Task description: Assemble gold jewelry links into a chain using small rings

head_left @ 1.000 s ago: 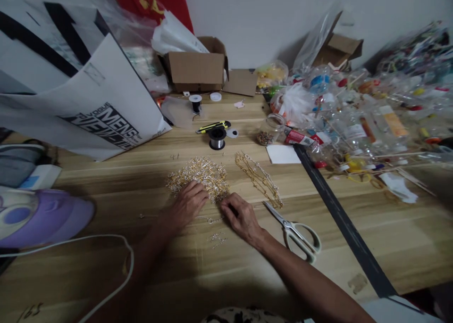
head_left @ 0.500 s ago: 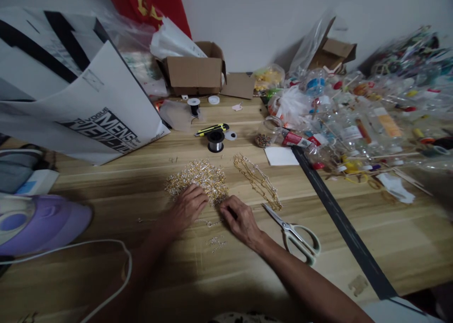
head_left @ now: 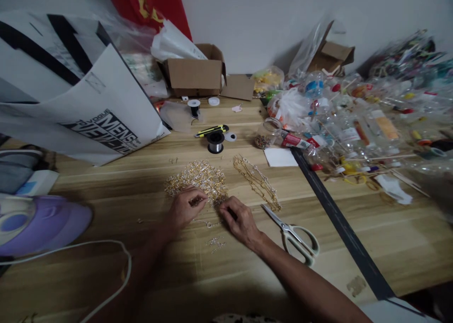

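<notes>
My left hand [head_left: 186,207] is at the front edge of a heap of small gold and silver jewellery pieces [head_left: 198,176], thumb and fingertips pinched together; whatever is between them is too small to make out. Facing it, my right hand [head_left: 241,220] is closed, its fingertips at the heap's right front corner. A thin silver chain [head_left: 208,225] with a small ring lies between the hands and runs in under my right fingers. Closer to me is a little cluster of short silver chain pieces [head_left: 215,243]. Beaded gold chains [head_left: 260,184] lie stretched out beyond my right hand.
Scissors [head_left: 300,240] with pale handles lie right of my right hand. Behind the heap are a wire spool [head_left: 215,143], a yellow cutter knife [head_left: 211,130] and a jar of beads [head_left: 264,139]. Plastic bottles [head_left: 352,132] crowd the right; a paper bag [head_left: 106,115] and purple appliance [head_left: 60,221] stand left.
My left hand has turned and its fingers have lifted from the heap into a pinch, showing the palm side. My right hand has stayed nearly in place.
</notes>
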`<state>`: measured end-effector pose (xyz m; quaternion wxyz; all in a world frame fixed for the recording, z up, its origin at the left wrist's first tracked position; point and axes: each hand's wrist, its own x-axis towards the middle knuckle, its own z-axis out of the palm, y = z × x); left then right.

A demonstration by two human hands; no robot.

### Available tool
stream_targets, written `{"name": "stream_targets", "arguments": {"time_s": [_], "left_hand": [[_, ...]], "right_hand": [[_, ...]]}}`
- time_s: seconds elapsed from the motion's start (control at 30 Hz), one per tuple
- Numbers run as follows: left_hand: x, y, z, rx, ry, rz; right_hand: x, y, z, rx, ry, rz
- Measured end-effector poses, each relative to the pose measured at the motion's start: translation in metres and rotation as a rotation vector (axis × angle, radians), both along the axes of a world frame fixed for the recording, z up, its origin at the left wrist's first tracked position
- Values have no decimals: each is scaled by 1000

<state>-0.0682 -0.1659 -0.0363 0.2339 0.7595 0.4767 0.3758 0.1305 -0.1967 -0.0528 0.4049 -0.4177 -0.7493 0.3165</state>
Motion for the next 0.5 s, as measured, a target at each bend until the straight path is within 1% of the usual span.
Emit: {"name": "stream_targets", "arguments": {"time_s": [0.1, 0.27, 0.4, 0.5], "left_hand": [[5, -4, 3, -168, -88, 18], [5, -4, 8, -416, -227, -8], [1, -3, 10, -524, -156, -52], [-1, -5, 9, -551, -51, -95]], "right_hand": [[0, 0, 0, 10, 2, -1], [1, -1, 0, 12, 0, -5], [1, 0, -2, 6, 1, 2], [1, 0, -3, 10, 4, 1]]}}
